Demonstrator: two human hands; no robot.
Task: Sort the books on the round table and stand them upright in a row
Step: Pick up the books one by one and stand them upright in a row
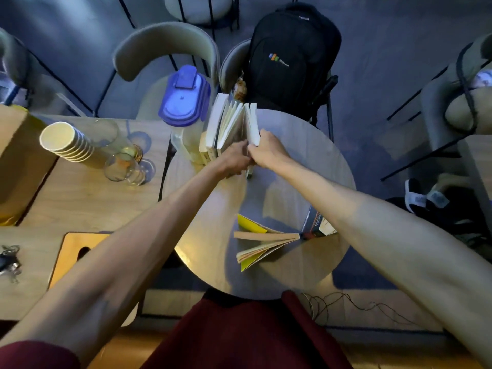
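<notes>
Several books [229, 123] stand upright in a row at the far side of the round table [314, 262], leaning against a jug. My left hand [235, 161] grips the near end of the row. My right hand [269, 150] pinches the rightmost white book [252, 123] at its near edge. A yellow-covered book [262, 243] lies splayed open near the table's front. A dark book [316, 225] lies beside it to the right, partly hidden under my right forearm.
A clear jug with a blue lid [185, 102] stands left of the row. On the wooden table to the left are stacked paper cups [66, 141], glasses [123, 166] and keys [9, 262]. A black backpack [290, 57] sits on a chair behind.
</notes>
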